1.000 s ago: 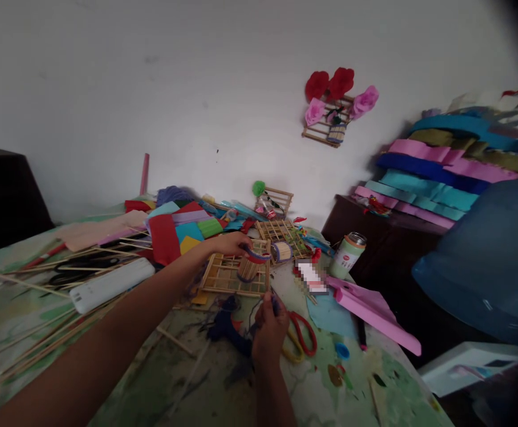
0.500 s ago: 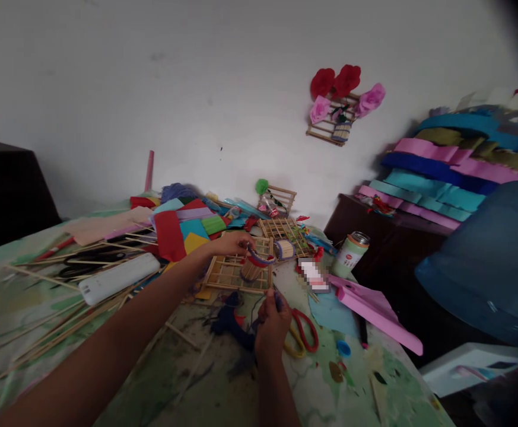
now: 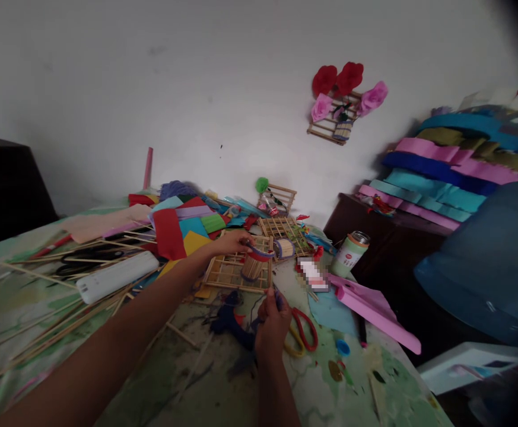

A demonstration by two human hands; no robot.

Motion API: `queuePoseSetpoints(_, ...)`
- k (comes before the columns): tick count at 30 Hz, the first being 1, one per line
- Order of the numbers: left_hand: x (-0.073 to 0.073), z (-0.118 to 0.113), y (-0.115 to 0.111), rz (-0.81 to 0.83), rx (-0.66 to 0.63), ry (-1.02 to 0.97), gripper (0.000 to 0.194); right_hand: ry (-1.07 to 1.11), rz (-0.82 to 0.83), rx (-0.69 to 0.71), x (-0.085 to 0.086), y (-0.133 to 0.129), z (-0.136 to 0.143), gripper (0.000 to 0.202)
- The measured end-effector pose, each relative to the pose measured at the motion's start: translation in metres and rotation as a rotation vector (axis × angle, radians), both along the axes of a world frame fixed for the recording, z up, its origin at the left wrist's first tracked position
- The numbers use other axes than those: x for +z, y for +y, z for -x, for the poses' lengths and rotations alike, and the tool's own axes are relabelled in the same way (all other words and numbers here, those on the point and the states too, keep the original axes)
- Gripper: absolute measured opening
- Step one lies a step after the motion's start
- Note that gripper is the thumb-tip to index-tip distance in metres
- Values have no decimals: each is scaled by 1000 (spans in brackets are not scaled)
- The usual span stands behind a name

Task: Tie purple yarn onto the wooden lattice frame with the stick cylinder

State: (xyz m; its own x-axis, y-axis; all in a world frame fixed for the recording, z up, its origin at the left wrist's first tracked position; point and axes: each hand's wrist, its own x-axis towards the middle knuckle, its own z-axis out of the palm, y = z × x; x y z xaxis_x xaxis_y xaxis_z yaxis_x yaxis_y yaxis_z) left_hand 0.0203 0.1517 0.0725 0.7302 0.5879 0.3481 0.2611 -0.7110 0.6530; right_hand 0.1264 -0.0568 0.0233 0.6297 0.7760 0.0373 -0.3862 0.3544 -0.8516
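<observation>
My left hand [image 3: 236,242] reaches across the table, its fingers pinched at the purple yarn trim [image 3: 259,254] along the top rim of a small stick basket [image 3: 252,268]. That basket is on a lattice frame [image 3: 223,270] of thin wooden sticks. Nearer to me, my right hand [image 3: 273,317] is closed, and a bit of purple yarn [image 3: 279,300] shows between its fingers. A dark blue glue gun [image 3: 232,323] lies just left of this hand. Scissors [image 3: 305,332] with red and yellow handles lie to its right.
A second lattice frame [image 3: 280,228] with a basket [image 3: 284,248] lies behind. At left are coloured sheets [image 3: 168,233], a white power strip [image 3: 118,276] and loose sticks [image 3: 58,332]. A green jar [image 3: 350,254] and a pink folded piece [image 3: 377,311] are at right.
The trim by my left hand sits slightly lower, closer along the basket's rim. Both hands stay almost in place, and the view has shifted a little.
</observation>
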Motion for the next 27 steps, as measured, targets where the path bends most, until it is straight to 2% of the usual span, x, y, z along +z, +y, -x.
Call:
queuePoseSetpoints(7,15,-3,-20,92,-3,14,27,52,-21,11,0,1,0,36)
queuePoseSetpoints(12,20,-3,-23,138,4,7,30,72,-21,28,0,0,0,35)
queuePoseSetpoints(18,14,-4,-19,165,50,-52,30,86,-11,29,0,1,-1,34)
queuePoseSetpoints(27,-5,-17,-4,157,213,-219,34,156,-17,38,-2,3,-2,35)
